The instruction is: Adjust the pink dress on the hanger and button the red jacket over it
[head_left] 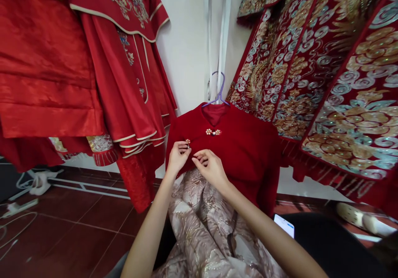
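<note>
A dark red velvet jacket (248, 145) hangs in front of me on a purple hanger (220, 91). Its collar has a fastened clasp (213, 132) with beaded flowers and a pearl-like middle. Lower on the left, a loose flower clasp (188, 142) shows at the fingertips of my left hand (179, 157), which pinches it. My right hand (211, 168) is just to the right, thumb and fingers curled close together in a pinch. Whatever it may hold is too small or hidden. Below both hands lies a shiny patterned fabric (199, 224), in folds over the lap.
Red garments with pale piping (124, 74) hang on the left. Embroidered robes (311, 83) with fringes hang on the right. White straps (214, 33) run down to the hanger. A lit phone (284, 226) lies on a black surface (329, 245). Cables (21, 228) trail on the tiled floor.
</note>
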Tool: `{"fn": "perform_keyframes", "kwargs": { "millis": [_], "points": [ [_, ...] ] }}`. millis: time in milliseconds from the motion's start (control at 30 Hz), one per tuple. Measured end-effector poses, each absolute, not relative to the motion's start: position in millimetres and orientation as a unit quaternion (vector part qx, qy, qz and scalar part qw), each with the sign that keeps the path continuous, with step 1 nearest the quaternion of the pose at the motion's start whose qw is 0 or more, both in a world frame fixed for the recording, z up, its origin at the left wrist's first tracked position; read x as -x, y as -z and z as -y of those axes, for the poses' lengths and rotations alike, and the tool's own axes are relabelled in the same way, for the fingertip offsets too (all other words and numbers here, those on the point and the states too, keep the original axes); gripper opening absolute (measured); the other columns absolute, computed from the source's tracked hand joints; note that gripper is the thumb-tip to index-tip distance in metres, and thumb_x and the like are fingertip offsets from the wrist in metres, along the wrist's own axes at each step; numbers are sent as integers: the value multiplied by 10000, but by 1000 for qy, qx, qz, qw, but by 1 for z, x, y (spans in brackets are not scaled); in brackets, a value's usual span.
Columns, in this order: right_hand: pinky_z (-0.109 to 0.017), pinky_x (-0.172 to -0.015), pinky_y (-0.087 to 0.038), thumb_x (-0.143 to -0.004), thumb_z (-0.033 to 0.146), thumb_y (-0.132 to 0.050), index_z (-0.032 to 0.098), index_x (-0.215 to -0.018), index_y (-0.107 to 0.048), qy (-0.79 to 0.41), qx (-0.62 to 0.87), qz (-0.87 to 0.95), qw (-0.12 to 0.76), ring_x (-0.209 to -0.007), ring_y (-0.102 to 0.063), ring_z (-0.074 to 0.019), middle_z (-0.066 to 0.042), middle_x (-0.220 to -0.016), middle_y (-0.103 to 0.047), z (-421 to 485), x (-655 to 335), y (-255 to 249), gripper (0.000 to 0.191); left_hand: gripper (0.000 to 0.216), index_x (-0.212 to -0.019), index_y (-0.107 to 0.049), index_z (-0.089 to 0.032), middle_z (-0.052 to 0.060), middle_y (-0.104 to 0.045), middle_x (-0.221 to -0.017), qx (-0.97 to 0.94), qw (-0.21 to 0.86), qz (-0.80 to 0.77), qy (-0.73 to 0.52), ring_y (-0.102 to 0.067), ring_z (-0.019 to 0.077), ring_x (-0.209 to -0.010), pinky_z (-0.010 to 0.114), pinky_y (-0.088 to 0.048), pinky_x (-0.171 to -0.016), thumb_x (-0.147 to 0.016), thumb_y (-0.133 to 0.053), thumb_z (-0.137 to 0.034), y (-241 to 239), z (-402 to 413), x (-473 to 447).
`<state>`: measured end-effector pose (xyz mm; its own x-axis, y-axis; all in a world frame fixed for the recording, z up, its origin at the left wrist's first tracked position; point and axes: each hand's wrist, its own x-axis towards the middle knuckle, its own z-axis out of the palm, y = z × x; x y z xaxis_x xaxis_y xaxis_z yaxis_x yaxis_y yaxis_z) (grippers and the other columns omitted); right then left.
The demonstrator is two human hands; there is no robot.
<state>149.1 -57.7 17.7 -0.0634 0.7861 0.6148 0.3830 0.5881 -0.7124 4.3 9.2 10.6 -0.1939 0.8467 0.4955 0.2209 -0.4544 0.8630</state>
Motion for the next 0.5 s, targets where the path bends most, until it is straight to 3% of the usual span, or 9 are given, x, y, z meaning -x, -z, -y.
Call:
{"fn": "perform_keyframes", "kwargs": {
  "millis": [167,333,500],
  "points": [
    [-346,-681,-520,-786,277,-606,169,-1020,-543,-60,502,704,500,-687,-567,-170,-74,-935,-546,45,-155,-3,265,334,-939,-516,-151,48,-592,-911,-589,275,-438,-621,-596,102,-710,271,-515,-703,-669,-703,-208,0,-16,-5],
    [-331,-694,-506,-842,198,-517,178,-1012,-543,-41,508,728,460,-701,-581,-180,-63,-900,-576,40,-159,4,173,366,-962,-483,-162,51,-586,-932,-595,238,-458,-616,-588,89,-650,248,-509,-632,-698,-700,-295,4,-8,-18],
    [-321,-670,-502,-867,206,-493,182,-991,-545,13,513,732,448,-771,-593,-202,-84,-955,-563,37,-163,6,136,365,-1009,-479,-179,60,-599,-957,-610,194,-454,-619,-616,108,-704,259,-529,-667,-754,-662,-365,9,-1,-25]
  ]
}}
